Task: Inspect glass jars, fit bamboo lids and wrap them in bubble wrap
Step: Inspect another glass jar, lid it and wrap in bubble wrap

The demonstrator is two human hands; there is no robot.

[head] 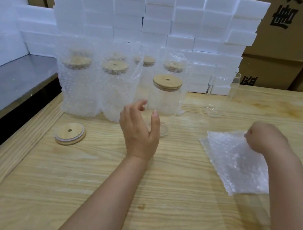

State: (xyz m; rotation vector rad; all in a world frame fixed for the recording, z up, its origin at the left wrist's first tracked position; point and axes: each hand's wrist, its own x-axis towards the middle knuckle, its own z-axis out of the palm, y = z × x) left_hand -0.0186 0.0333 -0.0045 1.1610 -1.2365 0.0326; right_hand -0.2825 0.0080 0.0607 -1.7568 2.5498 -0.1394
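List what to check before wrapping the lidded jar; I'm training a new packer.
1. The round bamboo lid sits on the clear glass jar: ok.
2. The jar stands upright on the light wooden table: ok.
3. The left hand grips the jar: not ok, open beside it.
4. The right hand pinches the clear bubble wrap sheet: ok.
5. Glass free of cracks: cannot tell.

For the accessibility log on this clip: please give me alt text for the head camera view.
A person's left hand hovers open beside a lidded glass jar on a wooden table, while the right hand pinches a bubble wrap sheet. Wrapped jars stand behind, a loose bamboo lid lies to the left, and foam blocks are stacked at the back.
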